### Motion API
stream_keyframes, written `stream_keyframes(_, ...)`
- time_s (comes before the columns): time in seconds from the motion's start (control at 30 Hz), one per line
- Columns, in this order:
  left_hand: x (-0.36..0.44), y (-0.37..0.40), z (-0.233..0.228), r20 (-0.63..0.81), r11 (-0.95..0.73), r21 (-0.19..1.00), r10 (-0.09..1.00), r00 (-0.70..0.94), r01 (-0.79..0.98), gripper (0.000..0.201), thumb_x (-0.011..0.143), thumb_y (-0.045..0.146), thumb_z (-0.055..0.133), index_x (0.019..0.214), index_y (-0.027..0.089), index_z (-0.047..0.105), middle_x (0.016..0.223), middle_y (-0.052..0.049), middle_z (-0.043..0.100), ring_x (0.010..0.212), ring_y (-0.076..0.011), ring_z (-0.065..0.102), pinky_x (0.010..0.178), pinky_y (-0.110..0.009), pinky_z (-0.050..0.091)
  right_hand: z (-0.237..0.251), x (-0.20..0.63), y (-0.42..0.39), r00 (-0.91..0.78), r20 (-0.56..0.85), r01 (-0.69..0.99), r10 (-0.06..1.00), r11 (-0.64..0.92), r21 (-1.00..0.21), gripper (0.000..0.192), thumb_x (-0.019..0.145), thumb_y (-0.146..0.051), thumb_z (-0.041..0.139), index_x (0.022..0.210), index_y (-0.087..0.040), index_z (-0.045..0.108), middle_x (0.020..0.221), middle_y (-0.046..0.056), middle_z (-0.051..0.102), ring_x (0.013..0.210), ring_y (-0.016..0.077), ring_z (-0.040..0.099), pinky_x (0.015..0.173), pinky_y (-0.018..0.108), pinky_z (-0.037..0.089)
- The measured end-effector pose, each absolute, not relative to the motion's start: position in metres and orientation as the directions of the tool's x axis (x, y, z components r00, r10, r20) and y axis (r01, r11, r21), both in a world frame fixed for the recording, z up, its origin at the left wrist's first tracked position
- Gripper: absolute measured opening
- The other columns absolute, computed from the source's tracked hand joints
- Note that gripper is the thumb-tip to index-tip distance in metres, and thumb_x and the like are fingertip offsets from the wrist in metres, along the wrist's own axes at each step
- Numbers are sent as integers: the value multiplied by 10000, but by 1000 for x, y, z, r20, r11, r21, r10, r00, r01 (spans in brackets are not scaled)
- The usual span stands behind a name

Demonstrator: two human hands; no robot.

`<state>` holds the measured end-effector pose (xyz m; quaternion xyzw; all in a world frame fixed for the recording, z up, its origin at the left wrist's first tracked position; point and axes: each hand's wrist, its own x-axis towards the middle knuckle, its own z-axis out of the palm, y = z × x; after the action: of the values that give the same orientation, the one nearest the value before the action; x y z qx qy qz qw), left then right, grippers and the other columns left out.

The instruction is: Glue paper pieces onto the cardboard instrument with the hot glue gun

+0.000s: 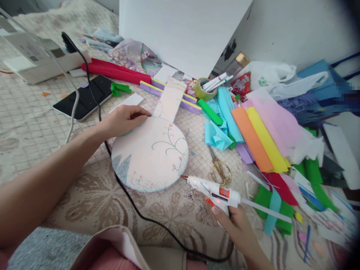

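A white round paper disc [149,150] with drawn mountains, flowers and vines lies on the patterned cloth. A decorated white strip [170,99] extends from its far edge. My left hand [126,119] is closed on the disc's upper left rim, its fingertips partly hidden. In my right hand [239,227] is a white hot glue gun [210,189], with a clear glue stick out of its back. The gun's nozzle points left and meets, or nearly meets, the disc's lower right edge. A small red light shows on the gun's body.
A black cord [149,219] loops around the disc's near side. Gold-handled scissors [221,170] lie to the right, near orange crepe paper [251,138] and green tape [206,89]. Left stand a phone [84,97] and a white box [39,58]. A white board [180,33] rises behind.
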<state>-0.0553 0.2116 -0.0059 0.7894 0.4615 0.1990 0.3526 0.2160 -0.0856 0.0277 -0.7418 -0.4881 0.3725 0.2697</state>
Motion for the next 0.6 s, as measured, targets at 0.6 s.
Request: stream_keyframes(0.6,-55,211,-5,-13,-317,770,860,510,554,388,809,450,494,1060,209,665,855,-43,686,724,-184,577,574,-269,414,22,219,-97,253,-269,429,929,-358,-829,286,848,-427,536,768,-166,621,518,-24,495,476,123,445,460,228,409)
